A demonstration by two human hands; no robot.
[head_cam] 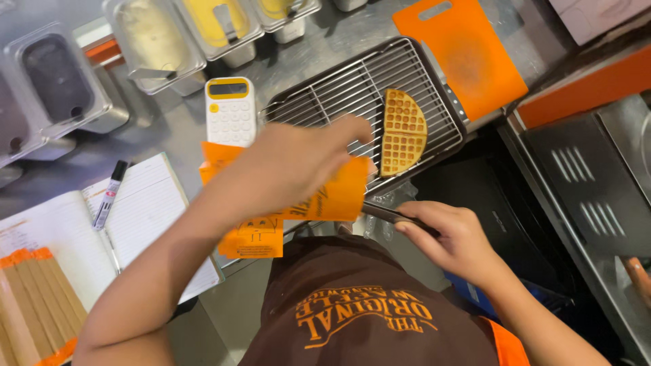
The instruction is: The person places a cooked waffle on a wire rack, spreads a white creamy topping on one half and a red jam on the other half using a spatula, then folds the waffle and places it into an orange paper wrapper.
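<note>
My left hand [298, 166] grips an orange paper sleeve [339, 196] just in front of the wire cooling rack [339, 88]. A half waffle [403, 132], golden and gridded, lies on the rack's right part, just beyond the sleeve. My right hand [451, 237] holds dark metal tongs [386, 213] whose tips point left under the sleeve. More orange sleeves [254, 234] lie stacked below my left wrist.
A white and yellow calculator [230, 112] lies left of the rack. An open notebook [135, 217] with a marker [108, 196] is at the left. Metal tubs of batter [156, 41] line the back. An orange cutting board [461, 47] sits at the back right, a dark appliance [583, 183] to the right.
</note>
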